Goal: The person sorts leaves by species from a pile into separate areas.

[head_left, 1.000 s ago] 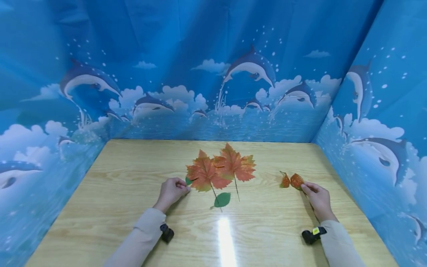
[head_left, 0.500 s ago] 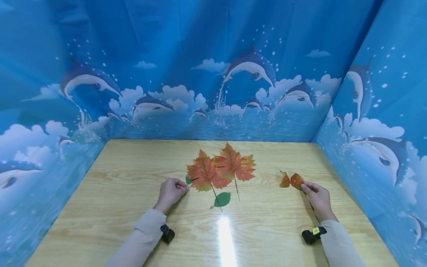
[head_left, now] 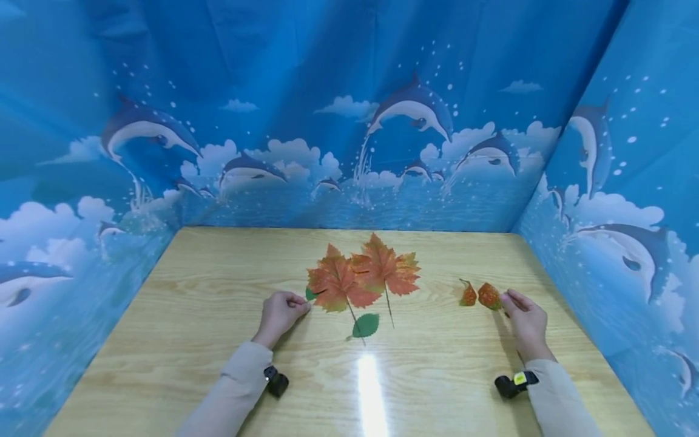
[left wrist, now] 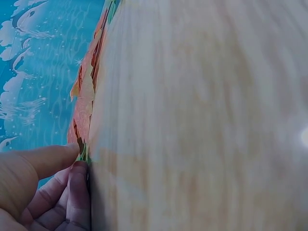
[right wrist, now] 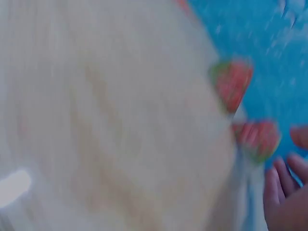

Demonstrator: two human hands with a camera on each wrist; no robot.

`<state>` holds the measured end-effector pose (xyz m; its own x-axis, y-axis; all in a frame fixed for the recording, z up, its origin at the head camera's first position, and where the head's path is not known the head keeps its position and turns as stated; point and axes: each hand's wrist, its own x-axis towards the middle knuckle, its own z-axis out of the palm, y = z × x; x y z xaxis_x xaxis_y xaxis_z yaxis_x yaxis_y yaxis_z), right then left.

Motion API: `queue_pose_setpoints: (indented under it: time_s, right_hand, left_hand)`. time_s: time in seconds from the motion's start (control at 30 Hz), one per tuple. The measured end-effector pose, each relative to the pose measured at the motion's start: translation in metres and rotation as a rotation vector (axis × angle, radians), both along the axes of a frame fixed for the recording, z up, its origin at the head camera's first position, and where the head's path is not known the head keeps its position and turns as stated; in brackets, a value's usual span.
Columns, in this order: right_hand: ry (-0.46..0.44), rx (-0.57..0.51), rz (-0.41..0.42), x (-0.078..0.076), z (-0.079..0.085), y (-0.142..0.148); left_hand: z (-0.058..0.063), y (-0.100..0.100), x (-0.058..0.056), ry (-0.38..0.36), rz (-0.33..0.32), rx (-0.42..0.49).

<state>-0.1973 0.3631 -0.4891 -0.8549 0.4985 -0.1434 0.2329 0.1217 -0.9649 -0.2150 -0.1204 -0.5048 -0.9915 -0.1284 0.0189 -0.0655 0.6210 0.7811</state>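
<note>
My left hand [head_left: 281,315] pinches the near end of a green leaf [head_left: 310,294] between thumb and fingertips. Most of that leaf is hidden under an orange-red maple leaf [head_left: 334,280]. In the left wrist view the fingertips [left wrist: 79,167] are right at the green bit, low against the table. My right hand [head_left: 525,321] is just right of an orange-red pod [head_left: 489,296] tinged green at its near end. The right wrist view, blurred, shows the thumb and fingers apart with nothing between them. A second, smaller pod [head_left: 468,295] with a thin stem lies to its left.
A second maple leaf [head_left: 382,264] overlaps the first at the table's back middle. Another green leaf [head_left: 366,325] lies across a maple stem in front. The wooden table [head_left: 180,340] meets blue dolphin-print curtains [head_left: 295,152] at the back and sides.
My right hand has let go of the larger pod and its fingertips have drawn back slightly to the right. My left hand holds nearly still at the green leaf.
</note>
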Motion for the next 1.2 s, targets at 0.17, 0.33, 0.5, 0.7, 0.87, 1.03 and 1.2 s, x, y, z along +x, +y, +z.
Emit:
queue_pose_setpoints:
  time_s: [0.17, 0.33, 0.5, 0.7, 0.87, 1.03, 1.2]
  right_hand:
    - [0.090, -0.160, -0.013, 0.001, 0.028, -0.025]
    - [0.065, -0.143, 0.147, 0.001, 0.044, -0.064]
    - [0.057, -0.155, 0.299, 0.005, 0.044, -0.105]
    - [0.054, -0.211, 0.413, 0.014, 0.038, -0.150]
    - [0.048, -0.237, 0.496, 0.021, 0.030, -0.176]
    - [0.008, -0.172, 0.680, 0.031, 0.018, -0.200]
    - [-0.025, -0.204, 0.770, 0.037, 0.005, -0.219]
  left_hand:
    - [0.000, 0.000, 0.000, -0.002, 0.003, 0.007]
    - [0.002, 0.001, -0.001, -0.009, 0.008, 0.014]
    - [0.002, 0.001, 0.000, -0.018, 0.004, 0.010]
    - [0.002, -0.001, 0.001, -0.026, 0.003, 0.018]
    - [0.002, 0.000, 0.000, -0.033, 0.004, 0.019]
    - [0.001, -0.001, -0.001, -0.037, 0.007, 0.022]
    - [0.001, -0.002, 0.000, -0.038, 0.006, 0.023]
